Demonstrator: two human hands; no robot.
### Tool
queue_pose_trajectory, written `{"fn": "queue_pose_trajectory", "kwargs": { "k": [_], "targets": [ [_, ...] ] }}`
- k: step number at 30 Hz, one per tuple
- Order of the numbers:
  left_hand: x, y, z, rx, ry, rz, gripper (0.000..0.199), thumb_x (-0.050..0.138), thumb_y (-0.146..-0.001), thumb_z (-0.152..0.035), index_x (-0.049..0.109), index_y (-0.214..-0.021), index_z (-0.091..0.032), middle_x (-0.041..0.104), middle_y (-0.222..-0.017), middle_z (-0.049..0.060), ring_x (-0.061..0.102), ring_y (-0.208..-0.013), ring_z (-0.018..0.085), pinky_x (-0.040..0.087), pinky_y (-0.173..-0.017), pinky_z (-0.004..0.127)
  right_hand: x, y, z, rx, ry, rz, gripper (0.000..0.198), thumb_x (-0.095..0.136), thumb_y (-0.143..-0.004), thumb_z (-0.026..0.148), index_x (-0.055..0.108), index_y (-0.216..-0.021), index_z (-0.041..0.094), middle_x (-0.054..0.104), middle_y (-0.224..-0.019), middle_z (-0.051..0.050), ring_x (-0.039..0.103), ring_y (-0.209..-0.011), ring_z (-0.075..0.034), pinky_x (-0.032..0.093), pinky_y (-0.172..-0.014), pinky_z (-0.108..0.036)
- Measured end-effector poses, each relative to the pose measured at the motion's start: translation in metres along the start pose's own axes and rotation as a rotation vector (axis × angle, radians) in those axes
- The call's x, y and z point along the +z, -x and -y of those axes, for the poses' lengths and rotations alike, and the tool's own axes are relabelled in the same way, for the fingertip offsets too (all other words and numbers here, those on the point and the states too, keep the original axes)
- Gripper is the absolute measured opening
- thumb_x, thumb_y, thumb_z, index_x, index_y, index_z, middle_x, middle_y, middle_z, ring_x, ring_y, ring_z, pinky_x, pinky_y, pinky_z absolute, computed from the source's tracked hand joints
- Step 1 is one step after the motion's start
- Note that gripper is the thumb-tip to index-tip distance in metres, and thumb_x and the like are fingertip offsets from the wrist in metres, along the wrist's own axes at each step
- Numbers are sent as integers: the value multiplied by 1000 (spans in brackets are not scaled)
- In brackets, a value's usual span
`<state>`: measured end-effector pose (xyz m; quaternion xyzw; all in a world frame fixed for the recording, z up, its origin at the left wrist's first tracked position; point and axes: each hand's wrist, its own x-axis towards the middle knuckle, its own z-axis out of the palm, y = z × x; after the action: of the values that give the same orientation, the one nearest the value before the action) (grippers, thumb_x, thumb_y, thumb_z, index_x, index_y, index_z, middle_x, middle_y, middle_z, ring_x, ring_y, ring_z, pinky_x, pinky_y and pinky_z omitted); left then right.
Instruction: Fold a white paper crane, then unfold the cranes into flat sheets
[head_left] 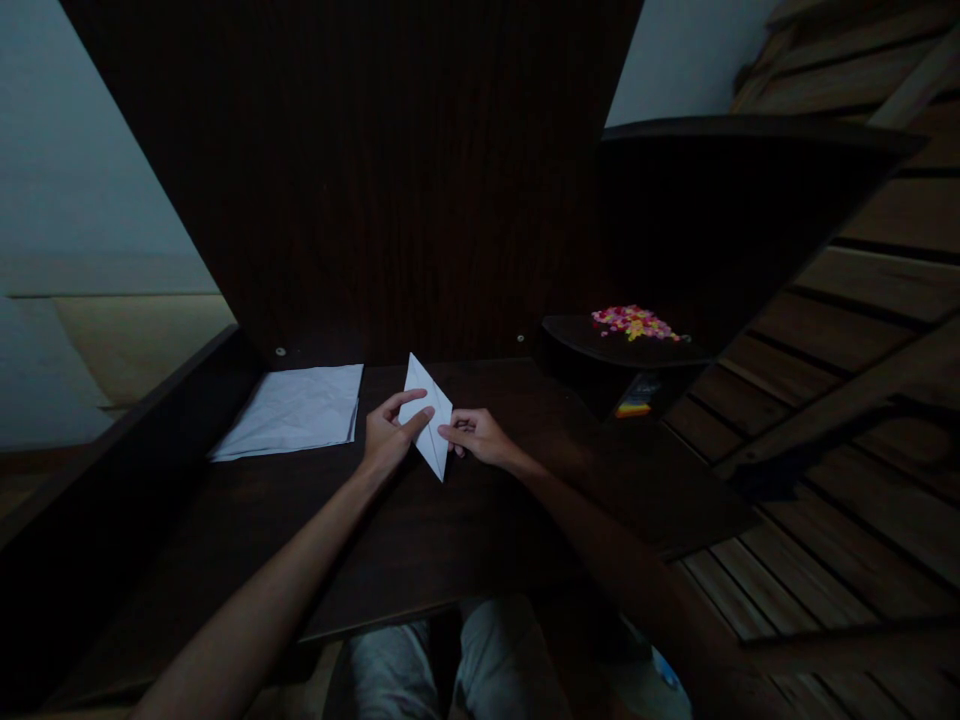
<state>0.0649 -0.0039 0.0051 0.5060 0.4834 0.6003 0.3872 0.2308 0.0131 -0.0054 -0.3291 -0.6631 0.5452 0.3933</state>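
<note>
A white sheet of folded paper [431, 398], shaped like a long diamond with a crease down its length, is held up over the dark desk [420, 560]. My left hand [393, 425] grips its left side, thumb on the front face and fingers partly behind. On the right edge, my right hand [478, 436] pinches the paper between thumb and fingers. To the left of my hands lies a stack of white paper sheets [296, 408], slightly wrinkled.
A corner shelf [577, 338] at the right carries a heap of small pink, red and yellow pieces [636, 321]. Something with a yellow part [634, 408] sits beneath it. A dark panel [375, 180] rises behind the desk, and a raised side board [112, 450] bounds its left.
</note>
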Motion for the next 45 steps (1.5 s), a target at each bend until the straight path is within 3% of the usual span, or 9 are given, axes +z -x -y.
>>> {"fn": "queue_pose_trajectory", "kwargs": {
  "k": [3, 6, 12, 15, 21, 25, 30, 37, 45],
  "targets": [
    [-1, 0, 3, -11, 15, 38, 47, 79, -61, -37, 70, -101, -14, 71, -95, 7, 65, -72, 17, 49, -59, 25, 0, 0, 0, -18, 10, -31, 42, 70, -68, 55, 54, -59, 17, 57, -52, 2, 47, -42, -8, 36, -42, -20],
    [-2, 0, 5, -28, 25, 173, 48, 79, -61, -38, 69, -101, -14, 70, -83, 4, 63, -64, 16, 47, -55, 24, -1, 0, -2, -43, 10, -95, 42, 65, -73, 56, 53, -58, 18, 55, -50, 2, 45, -41, -8, 33, -41, -21],
    [0, 4, 0, 52, -25, 386, 41, 78, -63, -33, 65, -99, -16, 69, -95, 5, 64, -83, 20, 50, -68, 27, -5, -2, -2, -131, 16, -261, 39, 63, -74, 52, 50, -58, 19, 44, -53, 5, 42, -51, -9, 32, -48, -22],
    [2, 6, 0, 21, 62, 437, 51, 78, -64, -30, 56, -108, -17, 68, -91, 4, 65, -78, 18, 50, -66, 27, -6, -4, -2, -162, 31, -291, 40, 63, -74, 50, 48, -55, 18, 41, -54, 5, 38, -54, -9, 31, -51, -22],
    [5, 6, 1, -56, 186, 400, 78, 80, -61, -27, 36, -125, -20, 68, -95, 5, 67, -75, 19, 52, -66, 29, -6, -4, -5, -98, 4, -247, 39, 62, -74, 53, 50, -62, 19, 45, -54, 5, 41, -48, -8, 31, -43, -20],
    [5, 5, 2, -57, 180, 350, 78, 81, -60, -28, 36, -124, -20, 68, -95, 5, 67, -76, 19, 54, -66, 29, -3, -3, -8, 4, -10, -146, 40, 68, -68, 55, 61, -78, 17, 56, -61, 3, 49, -48, -9, 35, -39, -19],
    [5, 3, 4, -75, 222, 330, 79, 81, -60, -28, 37, -125, -19, 69, -94, 5, 69, -74, 19, 55, -66, 29, -5, -4, -9, -37, -25, -221, 39, 68, -70, 52, 64, -83, 15, 58, -62, 2, 49, -48, -9, 36, -38, -19],
    [5, 3, 4, -128, 218, 354, 70, 82, -59, -30, 49, -119, -15, 72, -89, 6, 71, -78, 22, 56, -72, 34, -6, -4, -9, -53, -2, -255, 41, 72, -68, 49, 64, -89, 15, 61, -67, 0, 50, -49, -9, 37, -38, -19],
    [5, 2, 4, -214, 300, 337, 42, 78, -63, -36, 70, -96, -13, 74, -91, 9, 69, -86, 25, 55, -78, 36, -9, -5, -7, -32, -26, -280, 40, 76, -63, 47, 66, -82, 14, 62, -65, 0, 49, -49, -9, 34, -39, -19]
  ]
}}
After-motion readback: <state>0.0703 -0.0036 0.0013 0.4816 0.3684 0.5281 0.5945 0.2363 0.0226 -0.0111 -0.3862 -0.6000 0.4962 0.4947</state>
